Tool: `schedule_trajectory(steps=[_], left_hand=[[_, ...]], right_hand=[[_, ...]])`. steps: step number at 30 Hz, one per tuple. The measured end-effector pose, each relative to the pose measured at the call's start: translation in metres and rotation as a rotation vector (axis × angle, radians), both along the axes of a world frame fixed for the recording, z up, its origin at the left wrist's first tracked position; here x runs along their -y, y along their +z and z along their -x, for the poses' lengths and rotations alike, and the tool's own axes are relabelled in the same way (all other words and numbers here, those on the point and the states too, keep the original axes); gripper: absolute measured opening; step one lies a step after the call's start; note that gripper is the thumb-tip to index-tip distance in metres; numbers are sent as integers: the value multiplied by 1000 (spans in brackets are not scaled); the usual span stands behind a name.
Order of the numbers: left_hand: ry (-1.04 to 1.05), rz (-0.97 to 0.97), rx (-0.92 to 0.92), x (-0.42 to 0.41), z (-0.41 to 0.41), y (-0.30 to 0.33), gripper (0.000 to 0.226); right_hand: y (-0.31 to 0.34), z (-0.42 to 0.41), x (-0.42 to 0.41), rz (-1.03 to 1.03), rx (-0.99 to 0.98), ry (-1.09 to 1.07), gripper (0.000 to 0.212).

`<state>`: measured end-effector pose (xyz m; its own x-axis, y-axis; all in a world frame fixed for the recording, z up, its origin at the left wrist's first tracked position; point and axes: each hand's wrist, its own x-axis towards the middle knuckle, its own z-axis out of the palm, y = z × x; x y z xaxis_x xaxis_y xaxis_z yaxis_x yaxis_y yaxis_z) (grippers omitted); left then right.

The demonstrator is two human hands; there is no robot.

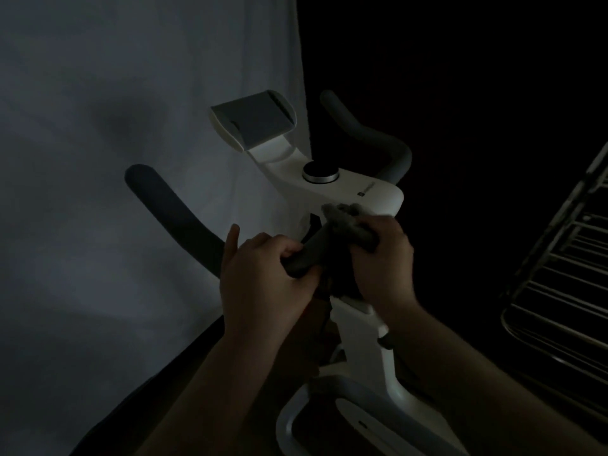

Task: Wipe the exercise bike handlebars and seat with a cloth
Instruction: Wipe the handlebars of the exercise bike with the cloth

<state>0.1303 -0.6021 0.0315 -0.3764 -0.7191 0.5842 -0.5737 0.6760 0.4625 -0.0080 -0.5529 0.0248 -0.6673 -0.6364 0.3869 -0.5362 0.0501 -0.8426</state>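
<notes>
Standing in dim light, the white exercise bike [348, 192] carries dark padded curved handlebars [171, 209]. The left hand [263, 268] grips the near centre bar, while the right hand [381, 255] clutches a small grey crumpled cloth [342, 215] against it.

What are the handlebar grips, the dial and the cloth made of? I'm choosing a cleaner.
Dim light, so tentatively. Handlebar grips: matte dark foam or rubber, no shine. Dial: dark top with a bright ring, probably brushed metal or metal-look plastic. Cloth in the right hand: grey, fuzzy, likely microfibre.
</notes>
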Motion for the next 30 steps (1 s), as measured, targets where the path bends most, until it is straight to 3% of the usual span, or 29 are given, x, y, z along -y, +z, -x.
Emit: schedule_trajectory(steps=[4, 8, 11, 16, 20, 22, 26, 30], left_hand=[[-25, -4, 17, 2, -1, 2, 21], [-35, 4, 25, 4, -2, 1, 23], [-49, -8, 4, 4, -1, 1, 19], [-60, -49, -15, 3, -1, 1, 19], [-68, -76, -30, 3, -2, 2, 19], [-75, -78, -40, 2, -3, 3, 21], [-87, -89, -32, 3, -3, 3, 23], [-65, -90, -32, 2, -3, 2, 25]], right_hand=[[16, 12, 4, -99, -189, 4, 27], [24, 8, 10, -175, -344, 230, 31], [28, 20, 16, -254, -382, 187, 30], [29, 28, 11, -276, -361, 311, 31], [25, 18, 14, -222, -332, 123, 32], [20, 13, 11, -165, -286, 147, 33], [27, 28, 14, -247, -301, 124, 33], [18, 4, 6, -111, -229, 122, 28]])
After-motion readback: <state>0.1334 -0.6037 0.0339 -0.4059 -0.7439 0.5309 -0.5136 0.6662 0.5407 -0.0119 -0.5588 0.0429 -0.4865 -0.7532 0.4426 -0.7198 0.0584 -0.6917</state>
